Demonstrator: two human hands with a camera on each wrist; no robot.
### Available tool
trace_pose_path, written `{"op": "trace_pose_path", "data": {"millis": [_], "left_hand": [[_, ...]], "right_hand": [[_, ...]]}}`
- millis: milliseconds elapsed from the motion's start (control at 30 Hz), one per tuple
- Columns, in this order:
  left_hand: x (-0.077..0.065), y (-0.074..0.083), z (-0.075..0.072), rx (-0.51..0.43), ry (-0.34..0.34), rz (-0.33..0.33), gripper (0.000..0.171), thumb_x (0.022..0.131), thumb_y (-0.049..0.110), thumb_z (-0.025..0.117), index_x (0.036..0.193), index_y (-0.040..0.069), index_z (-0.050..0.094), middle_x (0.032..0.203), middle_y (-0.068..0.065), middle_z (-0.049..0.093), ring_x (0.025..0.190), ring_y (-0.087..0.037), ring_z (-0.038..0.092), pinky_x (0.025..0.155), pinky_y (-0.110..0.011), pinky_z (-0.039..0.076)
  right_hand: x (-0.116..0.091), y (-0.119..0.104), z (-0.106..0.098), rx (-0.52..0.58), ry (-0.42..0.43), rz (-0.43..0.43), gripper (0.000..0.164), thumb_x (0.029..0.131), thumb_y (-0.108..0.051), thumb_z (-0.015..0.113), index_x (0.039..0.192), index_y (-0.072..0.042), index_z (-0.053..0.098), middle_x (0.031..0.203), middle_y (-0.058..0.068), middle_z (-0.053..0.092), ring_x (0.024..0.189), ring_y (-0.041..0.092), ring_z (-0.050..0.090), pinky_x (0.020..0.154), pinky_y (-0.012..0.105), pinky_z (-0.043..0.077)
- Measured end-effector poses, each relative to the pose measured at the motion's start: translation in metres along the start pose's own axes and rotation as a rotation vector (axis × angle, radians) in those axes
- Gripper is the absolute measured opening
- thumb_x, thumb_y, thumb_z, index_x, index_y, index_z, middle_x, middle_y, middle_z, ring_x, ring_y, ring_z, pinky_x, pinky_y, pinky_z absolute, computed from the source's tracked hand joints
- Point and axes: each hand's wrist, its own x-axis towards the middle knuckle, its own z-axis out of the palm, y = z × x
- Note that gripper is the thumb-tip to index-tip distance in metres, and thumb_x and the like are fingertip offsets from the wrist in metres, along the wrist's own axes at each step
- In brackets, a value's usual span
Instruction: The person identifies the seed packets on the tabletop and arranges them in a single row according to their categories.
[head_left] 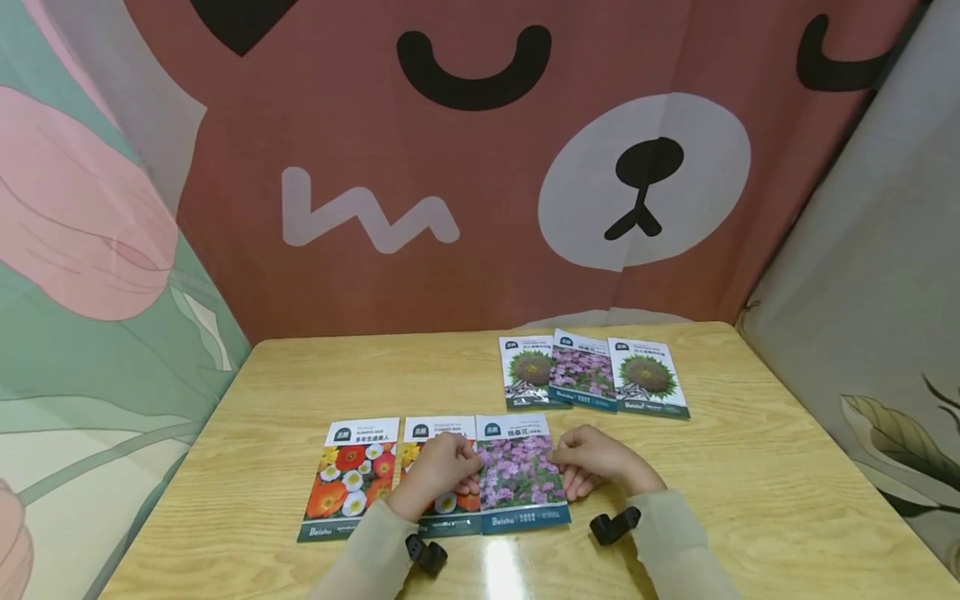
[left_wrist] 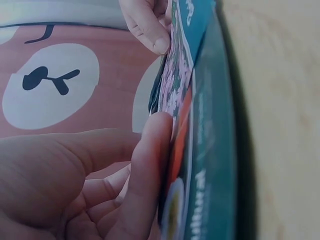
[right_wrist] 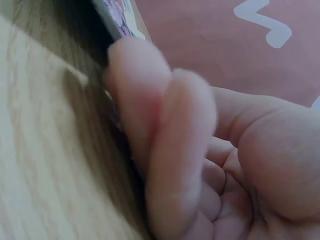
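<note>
A seed packet with purple flowers (head_left: 519, 471) lies at the front middle of the table, its left side overlapping a packet of red and white flowers (head_left: 442, 523). My left hand (head_left: 441, 468) holds the purple packet at its left edge and covers part of the packet beneath. At the opposite edge, my right hand (head_left: 606, 462) pinches the same packet between thumb and fingers. Curled fingers (right_wrist: 175, 150) hide most of that edge in the right wrist view. Another red and white flower packet (head_left: 351, 479) lies at the left end of this row.
Farther back on the wooden table (head_left: 360, 375) lie a left packet with a spiky green-rimmed flower head (head_left: 528, 371), a purple-flower packet (head_left: 583, 371) overlapping it, and a matching spiky-flower packet (head_left: 647, 377) on the right. A printed curtain (head_left: 375, 292) hangs behind the table.
</note>
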Motion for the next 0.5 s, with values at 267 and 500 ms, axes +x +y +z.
{"op": "trace_pose_path", "data": {"millis": [267, 500], "left_hand": [[0.0009, 0.0001, 0.0007, 0.019, 0.004, -0.014, 0.016, 0.096, 0.004, 0.064, 0.080, 0.000, 0.065, 0.064, -0.005, 0.066, 0.051, -0.009, 0.064, 0.050, -0.025, 0.056], [0.0002, -0.0006, 0.0009, 0.025, 0.005, -0.022, 0.016, 0.096, 0.005, 0.064, 0.080, 0.002, 0.065, 0.064, -0.005, 0.067, 0.052, -0.010, 0.064, 0.050, -0.025, 0.056]], "right_hand": [[0.0011, 0.0008, 0.0003, -0.014, 0.013, -0.009, 0.032, 0.103, -0.018, 0.059, 0.076, -0.001, 0.060, 0.058, 0.004, 0.066, 0.044, 0.008, 0.061, 0.043, 0.020, 0.049], [0.0010, 0.0021, 0.0012, -0.010, 0.018, 0.000, 0.033, 0.103, -0.019, 0.059, 0.076, 0.000, 0.061, 0.058, 0.004, 0.066, 0.044, 0.007, 0.060, 0.043, 0.021, 0.049]]}}
